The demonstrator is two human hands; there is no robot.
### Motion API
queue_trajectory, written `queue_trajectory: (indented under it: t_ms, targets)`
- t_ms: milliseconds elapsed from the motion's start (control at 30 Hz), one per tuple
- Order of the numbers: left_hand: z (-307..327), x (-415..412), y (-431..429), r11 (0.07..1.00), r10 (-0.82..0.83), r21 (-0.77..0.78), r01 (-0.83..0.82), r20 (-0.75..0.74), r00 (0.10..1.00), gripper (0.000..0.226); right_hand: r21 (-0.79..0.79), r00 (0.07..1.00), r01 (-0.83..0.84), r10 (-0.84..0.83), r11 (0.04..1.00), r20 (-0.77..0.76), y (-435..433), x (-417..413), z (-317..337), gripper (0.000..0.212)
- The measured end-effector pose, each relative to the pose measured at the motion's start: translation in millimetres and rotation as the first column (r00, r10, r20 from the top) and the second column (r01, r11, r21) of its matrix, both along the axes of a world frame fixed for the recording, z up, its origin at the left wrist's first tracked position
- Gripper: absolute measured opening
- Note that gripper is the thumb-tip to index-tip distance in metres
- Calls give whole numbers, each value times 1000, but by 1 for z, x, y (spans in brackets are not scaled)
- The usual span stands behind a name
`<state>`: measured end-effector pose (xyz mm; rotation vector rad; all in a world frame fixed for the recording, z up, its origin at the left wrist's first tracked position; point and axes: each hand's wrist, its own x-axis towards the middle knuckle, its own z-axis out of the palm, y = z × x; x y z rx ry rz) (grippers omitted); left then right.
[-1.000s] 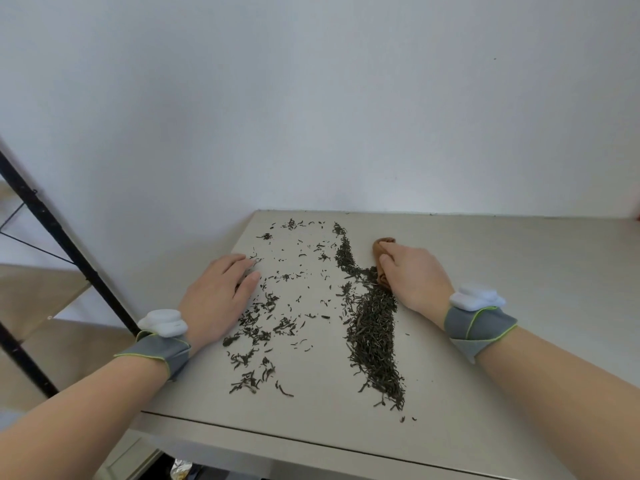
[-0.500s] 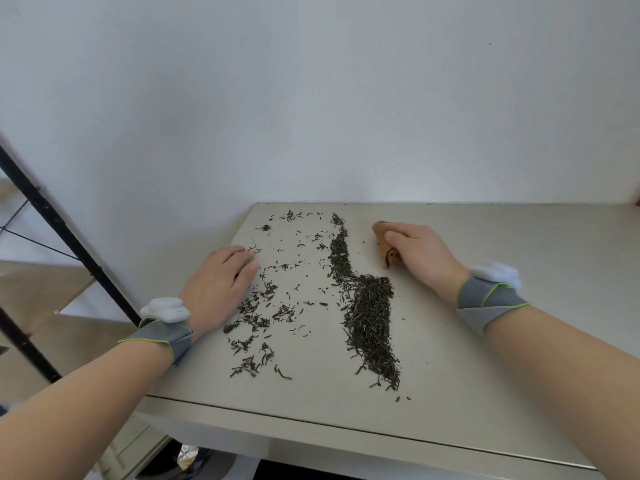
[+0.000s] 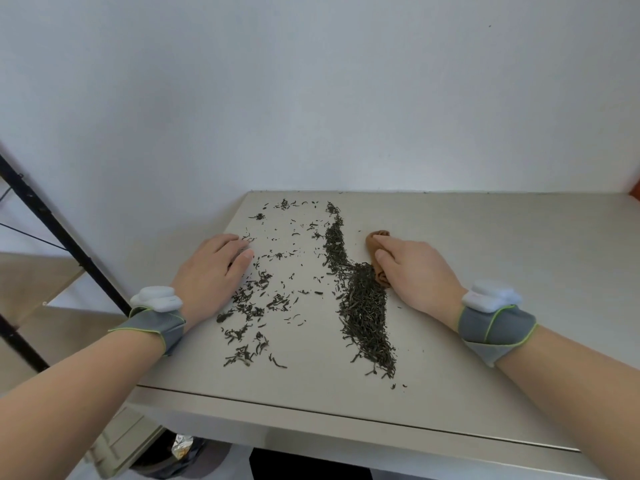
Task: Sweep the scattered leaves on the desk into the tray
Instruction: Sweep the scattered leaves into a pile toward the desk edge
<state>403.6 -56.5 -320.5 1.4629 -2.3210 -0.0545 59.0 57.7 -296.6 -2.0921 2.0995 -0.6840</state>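
Before you stands a plain white wall (image 3: 311, 81), lit softly and evenly. The pale grey desk (image 3: 512, 247) meets it at the far edge. At your left, a black metal frame (image 3: 62, 230) runs slantwise over a tan surface (image 3: 31, 282). Under the desk's near edge are a pale drawer unit (image 3: 121, 441) and a dark bin (image 3: 156, 467).

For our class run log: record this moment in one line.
step: sweep | right hand: holds brown cloth beside leaf pile | left hand: flat on desk | tray: not in view

Matt, smooth desk (image 3: 485, 271); dry, crinkled leaves (image 3: 367, 306); brown cloth (image 3: 379, 271).
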Motion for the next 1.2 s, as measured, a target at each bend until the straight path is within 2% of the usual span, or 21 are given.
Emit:
queue_trajectory:
  t_ms: [233, 300, 367, 467, 567, 700, 800, 934, 1000, 1067, 1200]
  targets:
    - [-1, 0, 1, 1000, 7, 8, -7, -21, 1000, 69, 32, 998, -61, 61, 998, 1, -17, 40, 0, 36]
    - [0, 0, 0, 1000, 7, 6, -7, -25, 1000, 68, 74, 982, -67, 53, 995, 179, -21, 36, -1, 37]
    - [-1, 0, 1, 1000, 7, 8, -7, -29, 1000, 69, 63, 903, -54, 22, 997, 429, -24, 24, -1, 39]
    - [-3, 1, -1, 1000, 9, 8, -9, -24, 1000, 68, 8, 849, 76, -69, 997, 523, -35, -3, 4, 35]
    - [-3, 1, -2, 1000, 16, 7, -16, -30, 999, 67, 20, 880, 163, -155, 986, 449, -51, -24, 6, 32]
    - [-2, 0, 0, 1000, 12, 2, -12, -29, 1000, 68, 74, 966, 191, -201, 979, 163, -71, -21, 6, 33]
    - [-2, 0, 0, 1000, 14, -9, -14, -24, 1000, 66, 55, 989, 139, -142, 989, 44, -77, -3, 5, 31]
    - [-1, -3, 1, 1000, 18, -9, -18, -25, 1000, 66, 17, 999, 41, -41, 999, 21, -71, 27, 1, 32]
    - [0, -2, 1, 1000, 18, -6, -18, -25, 1000, 67, 24, 997, 10, -12, 1000, 72, -65, 36, 2, 32]
    - [0, -1, 2, 1000, 10, -11, -10, -13, 1000, 68, 42, 980, 0, -9, 999, 200, -59, 38, 4, 32]
    - [1, 4, 6, 1000, 7, 3, -7, -10, 1000, 69, 16, 859, 43, -46, 999, 511, -38, 26, 10, 32]
